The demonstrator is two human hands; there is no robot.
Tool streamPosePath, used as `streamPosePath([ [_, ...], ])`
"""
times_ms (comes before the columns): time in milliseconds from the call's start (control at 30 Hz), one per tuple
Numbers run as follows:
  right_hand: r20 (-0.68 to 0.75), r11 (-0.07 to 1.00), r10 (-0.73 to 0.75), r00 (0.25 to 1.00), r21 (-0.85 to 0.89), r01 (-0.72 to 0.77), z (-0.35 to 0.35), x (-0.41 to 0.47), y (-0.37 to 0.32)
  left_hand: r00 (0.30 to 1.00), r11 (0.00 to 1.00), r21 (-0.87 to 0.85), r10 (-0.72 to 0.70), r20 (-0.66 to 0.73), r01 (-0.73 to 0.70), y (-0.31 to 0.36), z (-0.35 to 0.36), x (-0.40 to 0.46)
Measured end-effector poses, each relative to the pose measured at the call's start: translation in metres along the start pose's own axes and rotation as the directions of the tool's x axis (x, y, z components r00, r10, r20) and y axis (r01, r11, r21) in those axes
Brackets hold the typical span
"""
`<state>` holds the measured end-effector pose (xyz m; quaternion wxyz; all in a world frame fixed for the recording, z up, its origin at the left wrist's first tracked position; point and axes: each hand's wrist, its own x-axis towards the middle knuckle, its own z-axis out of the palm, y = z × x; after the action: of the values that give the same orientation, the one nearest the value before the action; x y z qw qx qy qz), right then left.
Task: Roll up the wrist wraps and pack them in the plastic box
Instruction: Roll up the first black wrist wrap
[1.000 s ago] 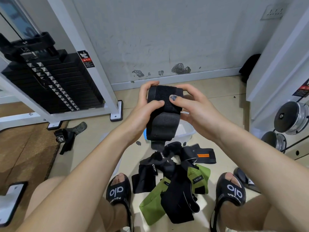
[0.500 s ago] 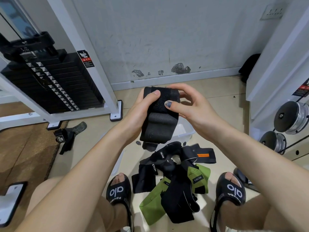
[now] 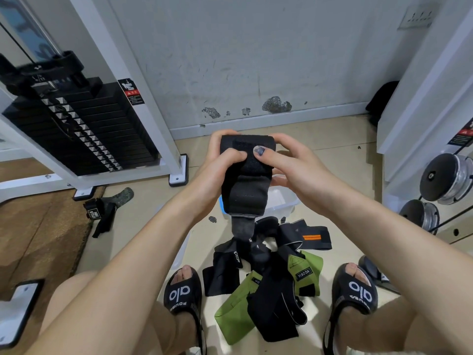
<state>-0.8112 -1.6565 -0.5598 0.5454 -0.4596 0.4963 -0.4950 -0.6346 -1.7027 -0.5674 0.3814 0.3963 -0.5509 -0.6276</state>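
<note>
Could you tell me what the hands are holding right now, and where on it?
Both hands, left hand and right hand, grip the black wrist wrap at its rolled top end; its tail hangs free.

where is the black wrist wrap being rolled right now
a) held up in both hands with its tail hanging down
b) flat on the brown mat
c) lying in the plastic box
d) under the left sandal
a: the left hand and right hand both grip the black wrist wrap above the floor, its loose end hanging toward the pile of wraps.
</note>
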Motion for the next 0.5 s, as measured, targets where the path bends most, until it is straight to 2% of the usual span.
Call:
streamPosePath([
  [100,-0.024,0.999,-0.036,0.999,0.005,0.036,-0.0017,0.0021,0.0006,0.989,0.990,0.036,-0.141,0.039,0.140,-0.0050,0.0009,0.0004],
  [167,-0.038,0.998,-0.054,0.998,0.020,0.054,-0.0006,0.0031,0.0015,0.982,0.980,0.078,-0.186,0.040,0.183,-0.0031,0.0022,-0.0002],
  [333,-0.056,0.990,-0.126,0.990,-0.066,0.123,-0.0011,0.0033,0.0038,0.986,0.985,-0.026,-0.168,-0.009,0.168,-0.0007,0.0037,0.0012],
  [500,0.009,0.987,-0.126,0.992,-0.101,0.126,-0.0025,0.0012,0.0026,0.983,0.983,-0.054,-0.177,-0.056,0.174,0.0031,0.0012,0.0003],
])
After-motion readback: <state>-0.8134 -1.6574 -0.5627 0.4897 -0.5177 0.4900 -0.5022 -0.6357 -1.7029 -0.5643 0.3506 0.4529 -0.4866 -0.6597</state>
